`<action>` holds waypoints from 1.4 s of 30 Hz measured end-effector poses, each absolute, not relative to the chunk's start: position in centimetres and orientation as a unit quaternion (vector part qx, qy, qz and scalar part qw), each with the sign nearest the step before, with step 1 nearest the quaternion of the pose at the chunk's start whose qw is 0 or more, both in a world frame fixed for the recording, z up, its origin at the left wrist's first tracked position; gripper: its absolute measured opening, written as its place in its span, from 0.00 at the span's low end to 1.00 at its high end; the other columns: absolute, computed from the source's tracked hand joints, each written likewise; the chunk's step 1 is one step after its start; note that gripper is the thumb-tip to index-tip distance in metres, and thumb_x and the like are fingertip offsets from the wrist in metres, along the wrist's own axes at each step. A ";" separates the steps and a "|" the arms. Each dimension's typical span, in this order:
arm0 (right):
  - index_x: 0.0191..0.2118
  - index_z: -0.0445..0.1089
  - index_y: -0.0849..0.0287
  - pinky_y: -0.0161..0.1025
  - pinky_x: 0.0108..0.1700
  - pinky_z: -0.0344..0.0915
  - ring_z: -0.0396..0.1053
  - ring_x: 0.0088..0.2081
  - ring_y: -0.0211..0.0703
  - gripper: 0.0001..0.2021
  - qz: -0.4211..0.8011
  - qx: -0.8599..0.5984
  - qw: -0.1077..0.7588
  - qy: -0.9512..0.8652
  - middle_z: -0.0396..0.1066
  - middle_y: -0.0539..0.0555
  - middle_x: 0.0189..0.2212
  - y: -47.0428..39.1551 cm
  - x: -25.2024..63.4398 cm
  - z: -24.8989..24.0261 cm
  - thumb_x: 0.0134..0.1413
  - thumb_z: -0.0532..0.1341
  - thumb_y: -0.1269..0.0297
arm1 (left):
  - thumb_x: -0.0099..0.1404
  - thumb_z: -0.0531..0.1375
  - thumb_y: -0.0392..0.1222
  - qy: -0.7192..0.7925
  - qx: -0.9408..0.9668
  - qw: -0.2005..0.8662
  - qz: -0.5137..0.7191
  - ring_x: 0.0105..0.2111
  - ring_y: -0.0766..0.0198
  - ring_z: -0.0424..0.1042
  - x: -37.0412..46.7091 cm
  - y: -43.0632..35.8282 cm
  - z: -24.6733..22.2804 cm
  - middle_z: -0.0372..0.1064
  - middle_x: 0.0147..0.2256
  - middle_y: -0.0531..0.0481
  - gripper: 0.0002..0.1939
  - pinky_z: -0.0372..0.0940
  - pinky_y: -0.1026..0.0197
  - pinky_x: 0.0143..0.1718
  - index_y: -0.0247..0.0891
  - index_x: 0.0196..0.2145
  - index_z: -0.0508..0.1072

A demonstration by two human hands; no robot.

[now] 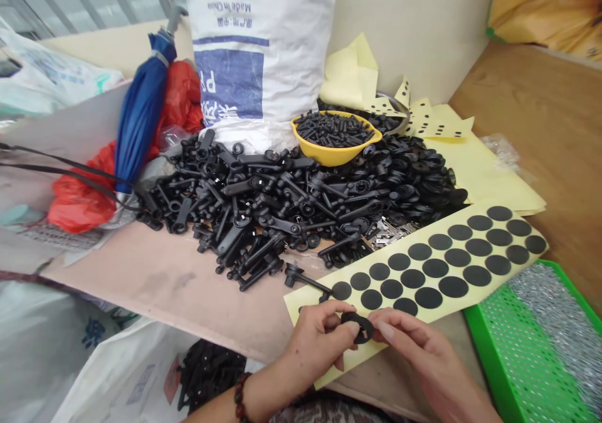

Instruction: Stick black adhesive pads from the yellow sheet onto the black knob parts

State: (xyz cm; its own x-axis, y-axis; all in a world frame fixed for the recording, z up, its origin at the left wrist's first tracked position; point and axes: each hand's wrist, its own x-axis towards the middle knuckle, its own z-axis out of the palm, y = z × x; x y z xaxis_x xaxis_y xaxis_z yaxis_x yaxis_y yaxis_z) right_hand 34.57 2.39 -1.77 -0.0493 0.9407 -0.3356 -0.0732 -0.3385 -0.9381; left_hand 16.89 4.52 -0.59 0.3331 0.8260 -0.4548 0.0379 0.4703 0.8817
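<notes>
Between thumb and fingers my left hand (322,335) grips a round black plastic disc (360,327), held above the near end of a yellow sticker sheet (301,300). My right hand (414,341) meets the disc's right edge with thumb and fingertips pinched together; whether something small is between them is hidden. Rows of round black stickers (435,267) cover the sheet. Just beyond my left hand lies a black plastic arm with a knob (305,278), its tip by the sheet's left end.
A heap of black plastic arms (263,203) spreads across the table (155,278). Behind it stand a yellow bowl of black screws (329,153) and a white sack (282,53). Black discs (418,172) and metal clips (392,231) lie rightward. A green basket (508,341) holds small metal parts; a blue umbrella (141,115) leans left.
</notes>
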 end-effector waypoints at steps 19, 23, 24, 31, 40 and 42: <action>0.40 0.71 0.53 0.41 0.40 0.69 0.74 0.38 0.49 0.09 0.334 -0.501 0.347 -0.719 0.75 0.55 0.36 3.3 33.3 -1.6 0.63 0.53 0.64 | 0.59 0.59 0.41 0.599 0.674 0.431 0.024 0.42 0.54 0.73 3.1 0.0 5.0 0.76 0.42 0.50 0.19 0.67 0.59 0.42 0.48 0.48 0.76; 0.39 0.70 0.55 0.44 0.39 0.70 0.72 0.39 0.51 0.09 0.186 -0.512 0.314 -0.778 0.73 0.57 0.36 5.5 34.2 -2.6 0.62 0.53 0.68 | 0.65 0.53 0.41 0.645 0.731 0.221 -0.016 0.39 0.53 0.75 1.5 -0.6 5.9 0.76 0.41 0.47 0.16 0.68 0.54 0.41 0.47 0.47 0.75; 0.40 0.70 0.55 0.44 0.38 0.70 0.72 0.39 0.52 0.09 0.150 -0.508 0.301 -0.793 0.73 0.58 0.37 6.0 34.0 -2.8 0.62 0.52 0.68 | 0.65 0.53 0.40 0.623 0.757 0.196 0.006 0.40 0.53 0.74 2.5 -0.3 5.7 0.75 0.43 0.46 0.15 0.68 0.54 0.42 0.45 0.46 0.75; 0.37 0.69 0.59 0.50 0.36 0.67 0.67 0.35 0.54 0.08 0.064 -0.488 0.276 -0.825 0.70 0.61 0.35 7.4 32.5 -5.0 0.59 0.52 0.73 | 0.66 0.56 0.45 0.425 0.898 0.065 0.089 0.56 0.45 0.59 13.7 4.7 1.6 0.63 0.55 0.39 0.14 0.56 0.38 0.55 0.38 0.48 0.70; 0.40 0.64 0.57 0.44 0.39 0.67 0.67 0.39 0.50 0.06 0.078 -0.470 0.302 -0.826 0.67 0.58 0.38 6.8 33.3 -4.9 0.61 0.52 0.73 | 0.69 0.53 0.47 0.427 0.901 0.018 0.076 0.53 0.50 0.60 14.6 5.4 -1.1 0.64 0.51 0.42 0.18 0.47 0.38 0.58 0.36 0.52 0.65; 0.42 0.64 0.58 0.44 0.39 0.67 0.67 0.40 0.51 0.06 0.073 -0.472 0.303 -0.825 0.68 0.59 0.39 7.0 33.5 -5.1 0.61 0.53 0.72 | 0.69 0.52 0.47 0.429 0.900 0.016 0.077 0.52 0.50 0.60 14.6 5.2 -1.2 0.64 0.51 0.42 0.19 0.46 0.38 0.58 0.35 0.53 0.64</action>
